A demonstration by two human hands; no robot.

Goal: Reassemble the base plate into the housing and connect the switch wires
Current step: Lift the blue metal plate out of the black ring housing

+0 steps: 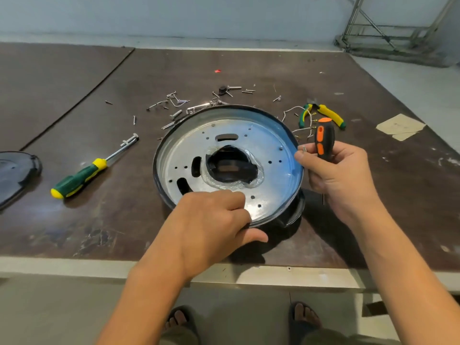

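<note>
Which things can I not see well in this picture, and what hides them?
Head view:
orange screwdriver: shaft mostly hidden by the right hand.
housing: near rim covered by the left hand.
dark part at the left: cut off by the picture's edge.
small item pinched in the right hand: too small to name.

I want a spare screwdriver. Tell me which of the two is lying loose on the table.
The green-and-yellow screwdriver, lying on the table left of the housing. The orange-and-black screwdriver is gripped in the right hand.
</note>
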